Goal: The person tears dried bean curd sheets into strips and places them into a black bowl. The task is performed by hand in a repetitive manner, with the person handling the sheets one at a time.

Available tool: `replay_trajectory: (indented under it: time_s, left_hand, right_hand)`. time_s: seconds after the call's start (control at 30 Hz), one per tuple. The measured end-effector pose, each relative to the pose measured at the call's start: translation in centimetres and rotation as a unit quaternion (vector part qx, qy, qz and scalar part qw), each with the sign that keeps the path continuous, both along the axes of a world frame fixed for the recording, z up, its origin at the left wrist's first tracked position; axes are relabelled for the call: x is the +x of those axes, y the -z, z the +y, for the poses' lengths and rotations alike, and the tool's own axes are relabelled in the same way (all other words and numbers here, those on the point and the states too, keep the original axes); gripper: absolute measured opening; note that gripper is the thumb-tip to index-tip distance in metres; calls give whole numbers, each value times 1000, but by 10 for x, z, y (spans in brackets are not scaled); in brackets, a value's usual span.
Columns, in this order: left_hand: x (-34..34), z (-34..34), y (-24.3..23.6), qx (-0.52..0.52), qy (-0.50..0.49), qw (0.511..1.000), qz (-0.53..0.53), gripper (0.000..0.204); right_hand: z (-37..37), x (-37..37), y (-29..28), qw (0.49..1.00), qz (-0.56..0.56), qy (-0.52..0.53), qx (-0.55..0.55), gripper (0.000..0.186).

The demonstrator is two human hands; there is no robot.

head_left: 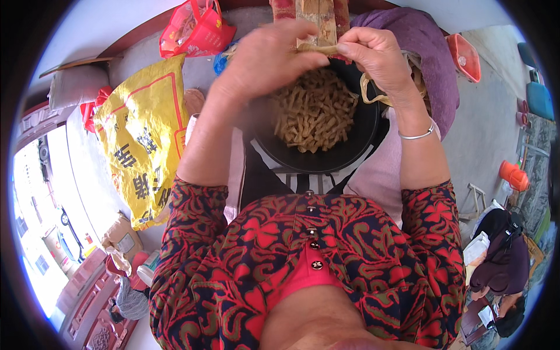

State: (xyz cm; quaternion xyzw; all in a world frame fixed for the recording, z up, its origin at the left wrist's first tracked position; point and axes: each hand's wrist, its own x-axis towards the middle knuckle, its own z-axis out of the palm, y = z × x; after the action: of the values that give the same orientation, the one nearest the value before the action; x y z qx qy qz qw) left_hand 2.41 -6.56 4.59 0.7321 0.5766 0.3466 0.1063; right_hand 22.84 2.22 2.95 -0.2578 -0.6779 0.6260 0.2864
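Observation:
Between my hands, above a wooden board (315, 23), stretches a short tan strip (318, 50). My right hand (376, 61) pinches its right end between thumb and fingertips. At the strip's left end is my left hand (271, 55), smeared by motion, with thumb and fingers spread apart; I see no grip on the strip. Below lies a round black tub (303, 163) between my knees, holding many small tan knotted pieces (318, 114). A loop of the same tan strip material (367, 90) hangs at the tub's right rim, under my right wrist.
A purple cloth (440, 70) drapes over something right of the tub, partly covering more tan strips. A red bag (195, 29) and a large yellow sack (143, 140) stand to the left. A red plastic basket (465, 58) sits at the far right.

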Motion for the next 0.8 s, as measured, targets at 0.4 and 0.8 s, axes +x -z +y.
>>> replay_trajectory:
  time_s: [0.4, 0.8]
  left_hand:
    - [-21, 46, 22, -81, -54, 995, -3, 24]
    - [-20, 54, 22, -189, -160, 963, 103, 39]
  right_hand:
    - [50, -23, 24, 973, -54, 129, 182, 22]
    - [63, -36, 38, 878, -301, 219, 300, 23]
